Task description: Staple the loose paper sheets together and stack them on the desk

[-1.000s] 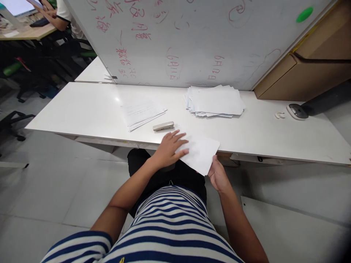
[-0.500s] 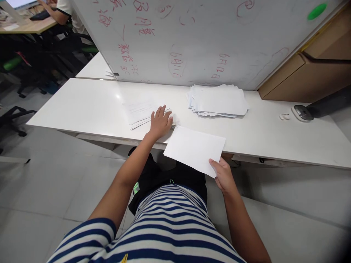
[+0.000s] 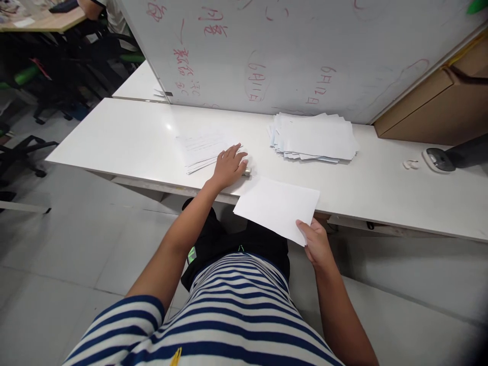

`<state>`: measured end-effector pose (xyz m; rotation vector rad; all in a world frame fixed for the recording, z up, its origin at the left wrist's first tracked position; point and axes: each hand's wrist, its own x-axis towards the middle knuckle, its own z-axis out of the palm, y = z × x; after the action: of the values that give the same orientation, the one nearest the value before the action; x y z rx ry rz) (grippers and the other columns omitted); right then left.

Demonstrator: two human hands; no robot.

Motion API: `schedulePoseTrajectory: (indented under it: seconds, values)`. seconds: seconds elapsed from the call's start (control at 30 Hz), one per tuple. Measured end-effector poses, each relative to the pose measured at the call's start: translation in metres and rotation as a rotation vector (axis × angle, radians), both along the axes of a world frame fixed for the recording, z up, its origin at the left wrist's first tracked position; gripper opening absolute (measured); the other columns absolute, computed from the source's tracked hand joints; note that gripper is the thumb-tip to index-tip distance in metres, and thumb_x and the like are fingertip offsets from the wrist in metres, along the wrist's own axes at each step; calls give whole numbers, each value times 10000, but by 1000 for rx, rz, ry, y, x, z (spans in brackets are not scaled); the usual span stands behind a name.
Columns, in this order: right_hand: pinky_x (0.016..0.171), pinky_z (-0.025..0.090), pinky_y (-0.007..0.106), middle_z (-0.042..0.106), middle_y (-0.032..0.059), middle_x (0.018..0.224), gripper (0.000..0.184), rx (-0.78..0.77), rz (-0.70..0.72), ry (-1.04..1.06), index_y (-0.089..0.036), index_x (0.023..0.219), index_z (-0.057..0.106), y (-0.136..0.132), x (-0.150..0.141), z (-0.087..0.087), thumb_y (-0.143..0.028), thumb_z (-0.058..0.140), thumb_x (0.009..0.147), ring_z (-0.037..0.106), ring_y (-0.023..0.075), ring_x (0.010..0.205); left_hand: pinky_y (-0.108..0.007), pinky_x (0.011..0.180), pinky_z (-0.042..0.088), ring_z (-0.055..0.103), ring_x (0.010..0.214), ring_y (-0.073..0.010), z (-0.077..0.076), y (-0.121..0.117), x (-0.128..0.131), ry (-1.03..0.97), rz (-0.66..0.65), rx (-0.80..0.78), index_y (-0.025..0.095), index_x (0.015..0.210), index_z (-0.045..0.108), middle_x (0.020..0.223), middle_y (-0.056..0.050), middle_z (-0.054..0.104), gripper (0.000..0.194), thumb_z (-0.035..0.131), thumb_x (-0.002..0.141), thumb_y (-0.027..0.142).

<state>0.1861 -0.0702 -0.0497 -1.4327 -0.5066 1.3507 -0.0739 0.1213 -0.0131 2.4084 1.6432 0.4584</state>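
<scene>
In the head view my left hand lies palm down with its fingers spread, over the right end of some written-on sheets. Beneath its thumb side pokes out a small metallic end, perhaps of a stapler; the rest is hidden under the palm. My right hand pinches the near right corner of some white paper, thumb on top. That paper is held roughly flat across the table's front edge, its far left corner close to the metallic end.
A thick, uneven stack of paper lies on the white table by the whiteboard. Farther right are small white pieces, a dark-topped white device and a cardboard box. Another person's arm shows at upper left.
The whole view has shifted slightly, moving the table and its things rightward in the picture. A bit more of the metallic end shows beside my left hand. The right hand keeps its pinch.
</scene>
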Motion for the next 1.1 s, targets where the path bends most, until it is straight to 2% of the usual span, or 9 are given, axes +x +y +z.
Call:
schedulePoseTrajectory:
  seconds: [0.37, 0.83, 1.1]
  values:
    - [834, 579, 421, 771, 75, 994, 515, -15, -58, 11, -180, 1062, 699, -1, 2, 4, -379, 841, 608, 725, 284, 907, -475, 1205, 235, 262, 1491, -244, 1, 0, -1, -5, -7, -13, 252, 1321, 550, 1586, -33, 365, 427, 307, 995, 383]
    - [848, 567, 409, 768, 71, 1022, 457, 10, 10, -1, -194, 1048, 705, 4, -3, 2, -385, 820, 649, 719, 273, 927, -474, 1191, 256, 324, 1461, -245, 1, 1, -2, 12, -64, -5, 256, 1310, 562, 1555, -41, 416, 434, 308, 990, 399]
    - [851, 562, 406, 773, 63, 990, 477, 1, 6, 0, -185, 1037, 708, 8, -2, 0, -374, 837, 618, 724, 263, 883, -453, 1170, 284, 396, 1413, -243, -1, 2, -2, 13, -84, 22, 265, 1277, 591, 1504, -32, 484, 409, 345, 983, 408]
